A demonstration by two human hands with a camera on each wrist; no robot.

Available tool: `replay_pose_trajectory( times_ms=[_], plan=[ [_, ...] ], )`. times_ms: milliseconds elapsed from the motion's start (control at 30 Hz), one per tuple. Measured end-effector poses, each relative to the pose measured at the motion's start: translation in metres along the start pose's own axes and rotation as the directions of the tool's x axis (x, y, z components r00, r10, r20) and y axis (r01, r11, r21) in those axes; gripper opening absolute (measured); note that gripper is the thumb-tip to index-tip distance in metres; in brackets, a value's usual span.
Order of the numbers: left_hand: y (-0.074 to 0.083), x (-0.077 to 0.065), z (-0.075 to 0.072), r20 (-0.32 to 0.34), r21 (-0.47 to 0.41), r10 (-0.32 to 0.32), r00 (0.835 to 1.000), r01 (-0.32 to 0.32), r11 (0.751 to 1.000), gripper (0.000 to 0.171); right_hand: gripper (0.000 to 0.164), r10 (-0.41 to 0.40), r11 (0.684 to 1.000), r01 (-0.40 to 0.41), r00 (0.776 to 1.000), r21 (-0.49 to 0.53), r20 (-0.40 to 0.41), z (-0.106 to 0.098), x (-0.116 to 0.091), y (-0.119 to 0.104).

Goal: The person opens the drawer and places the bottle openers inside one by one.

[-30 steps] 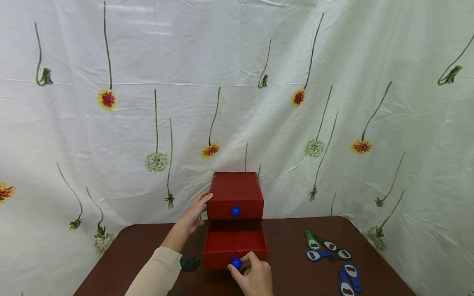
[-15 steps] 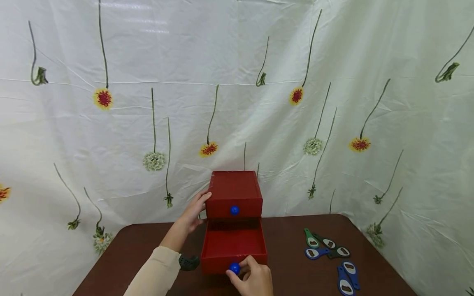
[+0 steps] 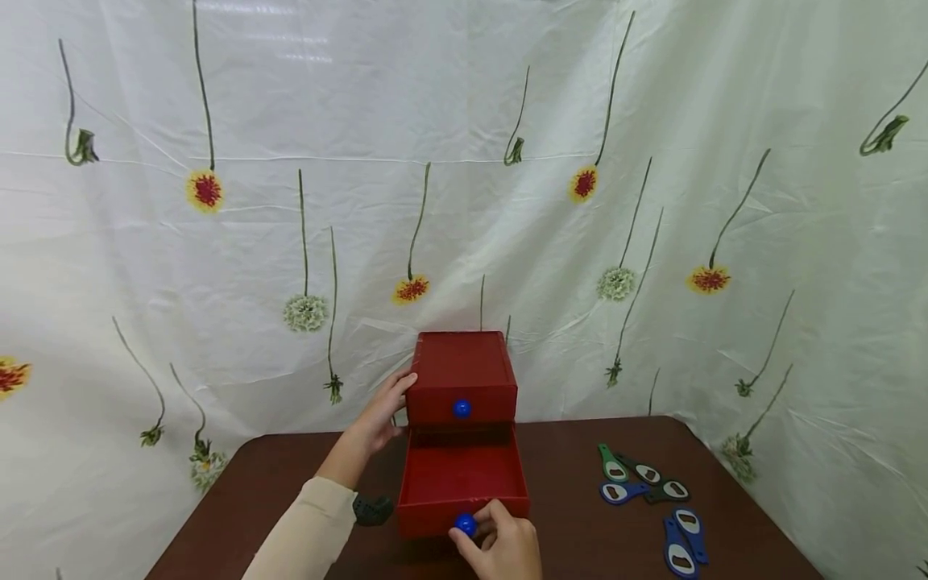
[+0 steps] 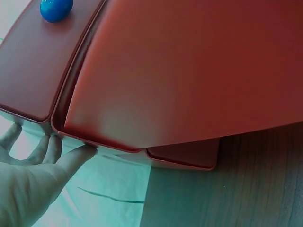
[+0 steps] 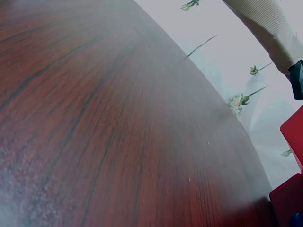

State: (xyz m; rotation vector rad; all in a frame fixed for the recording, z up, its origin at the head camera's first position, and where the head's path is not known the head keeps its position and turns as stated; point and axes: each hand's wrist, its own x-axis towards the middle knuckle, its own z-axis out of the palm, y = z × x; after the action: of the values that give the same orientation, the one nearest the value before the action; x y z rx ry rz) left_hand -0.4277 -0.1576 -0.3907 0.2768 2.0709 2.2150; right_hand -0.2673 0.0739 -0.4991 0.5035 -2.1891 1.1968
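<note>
A red drawer cabinet [image 3: 464,358] stands at the middle of the table, its top drawer in and bearing a blue knob [image 3: 461,408]. Below that, a drawer [image 3: 464,479] is pulled out towards me, with its red floor showing. My right hand [image 3: 503,544] pinches the blue knob [image 3: 466,525] of this drawer between thumb and fingers. Against the cabinet's left side rests my left hand [image 3: 380,415], fingers spread and fairly straight; the left wrist view shows its fingertips [image 4: 87,150] on the cabinet wall. A lower drawer front [image 4: 184,155] appears there too. The right wrist view leaves my right hand out.
Several bottle openers lie at the right of the brown table [image 3: 573,515], among them a green one [image 3: 613,466] and blue ones [image 3: 680,556]. A dark strap [image 3: 372,511] shows by my left wrist. A white flowered cloth [image 3: 464,201] hangs behind the table.
The lower drawer has slid a little further out towards me, with my right hand on its knob. My left hand has stayed on the cabinet's side. The head view has shifted slightly.
</note>
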Motion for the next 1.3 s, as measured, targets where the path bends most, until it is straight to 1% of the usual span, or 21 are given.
replay_pose_trajectory(
  times_ms=[67, 200, 300, 367, 433, 500, 567, 733, 833, 1000, 1133, 1300],
  plan=[
    [0.000, 0.001, 0.000, 0.006, 0.006, -0.001, 1.000, 0.001, 1.000, 0.075, 0.031, -0.012, 1.000, 0.012, 1.000, -0.017, 0.020, -0.003, 0.000, 0.001],
    [-0.001, 0.001, -0.001, 0.011, 0.015, -0.010, 1.000, 0.009, 1.000, 0.074, 0.025, -0.042, 0.999, 0.044, 0.995, -0.011, 0.093, -0.018, 0.004, 0.001],
    [0.000, 0.002, 0.000, 0.006, 0.008, -0.014, 1.000, 0.014, 1.000, 0.072, 0.020, -0.118, 0.993, 0.118, 0.986, 0.006, 0.122, -0.032, 0.009, 0.002],
    [0.001, 0.002, -0.001, 0.001, 0.006, -0.014, 1.000, 0.014, 1.000, 0.071, 0.018, -0.175, 0.984, 0.175, 0.976, 0.015, 0.130, -0.041, 0.014, 0.003],
    [0.001, 0.002, -0.001, -0.004, 0.003, -0.017, 1.000, 0.017, 1.000, 0.070, 0.017, -0.217, 0.976, 0.215, 0.966, 0.031, 0.143, -0.050, 0.017, 0.003],
    [0.002, 0.002, -0.001, -0.003, 0.010, -0.014, 1.000, 0.014, 1.000, 0.071, 0.016, -0.229, 0.973, 0.224, 0.960, 0.049, 0.159, -0.059, 0.022, 0.003],
    [0.002, 0.002, -0.001, -0.002, 0.013, -0.014, 1.000, 0.014, 1.000, 0.072, 0.016, -0.225, 0.974, 0.218, 0.960, 0.056, 0.165, -0.067, 0.026, 0.003],
    [0.002, 0.003, 0.000, 0.006, 0.014, -0.018, 1.000, 0.018, 1.000, 0.072, 0.019, -0.240, 0.971, 0.237, 0.963, 0.039, 0.121, -0.086, 0.041, 0.006],
    [0.002, 0.003, 0.000, 0.007, 0.020, -0.025, 1.000, 0.025, 0.999, 0.072, 0.021, -0.250, 0.968, 0.250, 0.964, 0.014, 0.091, -0.096, 0.050, 0.012],
    [0.003, 0.001, 0.001, 0.010, 0.033, -0.026, 1.000, 0.026, 0.999, 0.072, 0.023, -0.236, 0.971, 0.237, 0.971, -0.021, 0.049, -0.115, 0.063, 0.027],
    [0.002, -0.001, 0.000, 0.012, 0.030, -0.022, 1.000, 0.022, 0.999, 0.073, 0.025, -0.243, 0.968, 0.243, 0.970, -0.069, 0.012, -0.130, 0.069, 0.039],
    [0.003, -0.002, 0.000, 0.009, 0.029, -0.026, 1.000, 0.026, 0.999, 0.073, 0.022, -0.259, 0.955, 0.252, 0.965, -0.157, -0.028, -0.147, 0.073, 0.050]
  ],
)
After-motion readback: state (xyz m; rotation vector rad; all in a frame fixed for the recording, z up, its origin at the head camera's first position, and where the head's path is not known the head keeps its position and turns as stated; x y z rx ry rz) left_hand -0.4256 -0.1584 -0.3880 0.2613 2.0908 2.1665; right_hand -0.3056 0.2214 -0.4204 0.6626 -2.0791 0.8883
